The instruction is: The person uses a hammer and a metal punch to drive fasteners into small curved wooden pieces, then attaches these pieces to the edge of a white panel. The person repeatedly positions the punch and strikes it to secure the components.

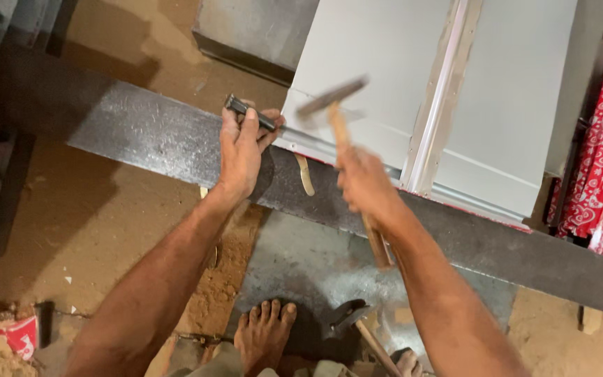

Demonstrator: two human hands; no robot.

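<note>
Up close, chisel (251, 112) inside left grip (240, 150)

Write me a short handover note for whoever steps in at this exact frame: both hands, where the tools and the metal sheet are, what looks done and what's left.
Left hand: closed on a dark metal chisel, tip at the corner of the pale grey folded metal sheet.
Right hand: gripping a wooden-handled hammer, raised and blurred above the chisel.
Sheet rests on the long dark steel beam. A second hammer lies on the floor by the bare foot.
Done: cannot tell. Left: the corner looks unfinished.
</note>
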